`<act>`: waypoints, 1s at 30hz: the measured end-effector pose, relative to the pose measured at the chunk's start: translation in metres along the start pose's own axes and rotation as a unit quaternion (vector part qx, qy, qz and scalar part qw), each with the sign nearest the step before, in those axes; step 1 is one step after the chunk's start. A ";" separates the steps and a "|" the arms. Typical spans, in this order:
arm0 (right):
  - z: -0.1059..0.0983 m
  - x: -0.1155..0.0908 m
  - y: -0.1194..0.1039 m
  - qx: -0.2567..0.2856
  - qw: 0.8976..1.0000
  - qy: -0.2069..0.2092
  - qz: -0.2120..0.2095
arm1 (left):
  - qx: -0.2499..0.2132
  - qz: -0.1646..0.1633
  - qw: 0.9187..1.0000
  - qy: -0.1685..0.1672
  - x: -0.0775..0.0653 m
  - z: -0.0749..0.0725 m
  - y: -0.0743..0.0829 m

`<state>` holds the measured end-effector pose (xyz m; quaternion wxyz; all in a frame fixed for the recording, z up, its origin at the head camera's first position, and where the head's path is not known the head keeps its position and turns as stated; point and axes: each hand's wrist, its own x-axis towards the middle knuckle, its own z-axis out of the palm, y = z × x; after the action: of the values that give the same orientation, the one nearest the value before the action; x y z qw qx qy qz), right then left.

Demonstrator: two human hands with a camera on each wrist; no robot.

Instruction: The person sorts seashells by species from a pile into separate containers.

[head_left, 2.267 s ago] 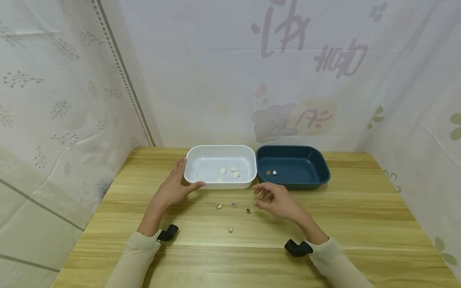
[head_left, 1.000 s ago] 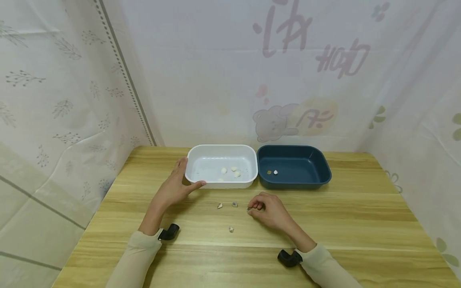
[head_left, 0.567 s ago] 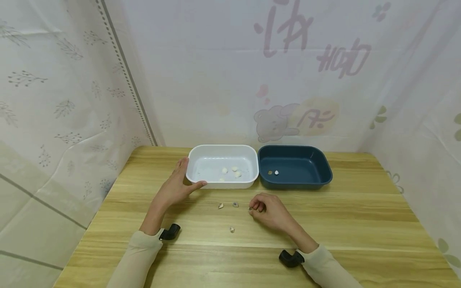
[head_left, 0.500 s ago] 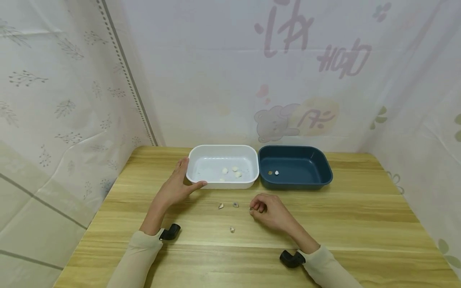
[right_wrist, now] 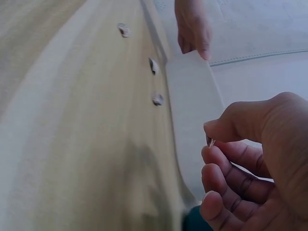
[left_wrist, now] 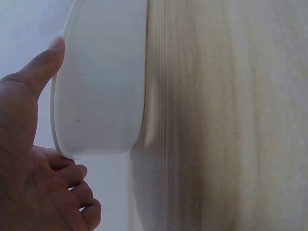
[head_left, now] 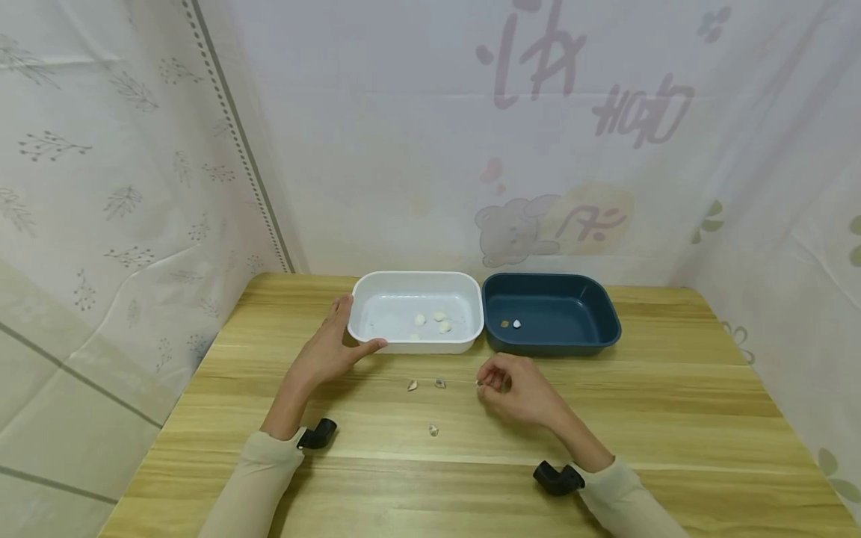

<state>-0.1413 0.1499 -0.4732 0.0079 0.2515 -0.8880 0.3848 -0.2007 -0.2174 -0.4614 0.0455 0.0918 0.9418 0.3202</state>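
Between thumb and forefinger my right hand (head_left: 521,388) pinches a small shell (right_wrist: 210,141), held above the table in front of the dark blue basin; the fingers hide most of it. My left hand (head_left: 326,351) rests at the left front corner of the white basin (head_left: 417,347), thumb stretched along the front rim and fingers against the left side. On the wood lie three small shells: a pale one (head_left: 412,385), a greyish one (head_left: 440,383) and a nearer one (head_left: 433,430). The dark blue basin (head_left: 551,348) holds a tan piece (head_left: 504,324) and a white shell (head_left: 516,324).
Several cream-white shells (head_left: 445,326) lie inside the white basin. Both basins stand side by side near the back edge of the wooden table (head_left: 377,486). A patterned cloth (head_left: 377,149) hangs behind and along the sides.
My right hand has come down to the table, taken the dark shell at the right of the group, and lifted it slightly back and right. My left hand has stayed on the white basin.
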 end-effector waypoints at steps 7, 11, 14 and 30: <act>-0.012 0.005 -0.002 -0.006 1.000 0.019 -0.016 | 0.000 0.000 1.000 0.000 0.000 0.001 -0.001; -0.018 0.007 0.000 -0.016 0.999 0.031 -0.023 | 0.001 0.000 1.000 0.002 0.000 0.001 0.000; -0.024 0.009 0.001 -0.023 0.999 0.032 -0.021 | 0.001 -0.002 1.000 0.000 0.000 0.000 0.000; -0.060 0.024 0.004 -0.027 0.999 0.032 0.019 | -0.004 -0.006 1.000 0.001 0.000 0.000 -0.001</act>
<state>-0.1743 0.1826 -0.4288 0.0362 0.2222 -0.9021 0.3683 -0.2008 -0.2179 -0.4622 0.0466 0.0856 0.9411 0.3237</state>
